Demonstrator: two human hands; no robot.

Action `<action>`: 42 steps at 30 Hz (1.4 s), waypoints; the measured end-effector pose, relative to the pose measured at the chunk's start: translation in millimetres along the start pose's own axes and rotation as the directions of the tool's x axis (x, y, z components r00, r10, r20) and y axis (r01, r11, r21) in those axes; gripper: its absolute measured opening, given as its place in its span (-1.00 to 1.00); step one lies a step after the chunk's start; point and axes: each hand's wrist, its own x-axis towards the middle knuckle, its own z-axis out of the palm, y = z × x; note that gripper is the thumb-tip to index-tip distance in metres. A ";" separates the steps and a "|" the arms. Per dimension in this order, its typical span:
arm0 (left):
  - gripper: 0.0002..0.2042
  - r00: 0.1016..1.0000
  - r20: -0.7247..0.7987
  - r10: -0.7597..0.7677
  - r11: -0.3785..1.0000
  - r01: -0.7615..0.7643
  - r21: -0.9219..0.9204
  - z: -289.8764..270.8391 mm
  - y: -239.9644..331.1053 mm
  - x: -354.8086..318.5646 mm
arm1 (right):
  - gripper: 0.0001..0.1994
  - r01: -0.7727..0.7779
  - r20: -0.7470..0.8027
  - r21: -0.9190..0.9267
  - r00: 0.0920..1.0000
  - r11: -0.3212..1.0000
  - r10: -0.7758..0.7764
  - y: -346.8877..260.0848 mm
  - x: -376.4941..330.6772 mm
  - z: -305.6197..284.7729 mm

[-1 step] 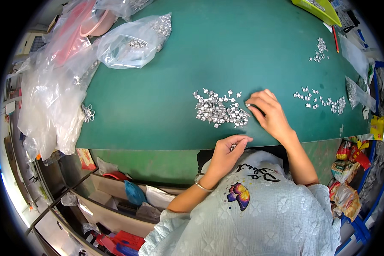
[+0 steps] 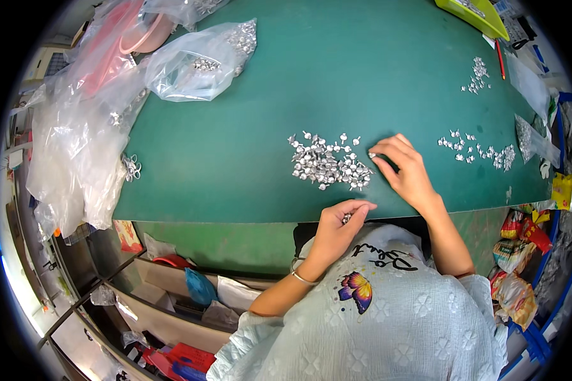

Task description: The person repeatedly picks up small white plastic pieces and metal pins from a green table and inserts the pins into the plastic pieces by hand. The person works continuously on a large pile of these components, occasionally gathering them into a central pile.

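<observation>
A pile of small silver metal pieces (image 2: 327, 164) with round heads and short stems lies on the green tabletop (image 2: 337, 70) in front of me. My right hand (image 2: 405, 168) is just right of the pile, thumb and forefinger pinching one small silver metal piece (image 2: 372, 155). Nearer the table's front edge, my left hand (image 2: 342, 227) is curled closed. Several silver metal pieces (image 2: 346, 218) show between its thumb and fingers; the rest of its palm is hidden.
Looser groups of similar pieces (image 2: 489, 154) lie to the right and far right. A clear plastic bag (image 2: 191, 79) with metal pieces sits far left, by a pink basin (image 2: 149, 38). A yellow-green tray (image 2: 473, 18) and a red pen (image 2: 500, 60) are at the far right.
My right hand has shifted very slightly to the right, away from the pile, with the piece in its fingertips. My left hand stays where it was.
</observation>
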 end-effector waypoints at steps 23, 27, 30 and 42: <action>-0.86 0.878 -0.221 0.424 0.906 -0.415 0.087 16.4 39.3 -0.3 | -0.85 -0.159 -0.011 0.542 0.981 0.825 0.196 -62.1 -25.9 -28.0; -0.84 0.869 -0.224 0.441 0.897 -0.437 0.072 17.1 41.1 -1.7 | -0.85 -0.205 0.025 0.652 0.968 0.730 0.250 -64.2 -26.6 -27.6; -0.80 0.854 -0.202 0.480 0.877 -0.473 0.083 16.2 42.7 -2.3 | -0.85 -0.207 0.037 0.708 0.965 0.675 0.258 -64.2 -27.4 -27.6; -0.75 0.776 -0.157 0.610 0.792 -0.591 0.156 13.7 41.2 0.9 | -0.87 -0.171 -0.002 0.708 0.970 0.685 0.244 -69.0 -27.5 -28.9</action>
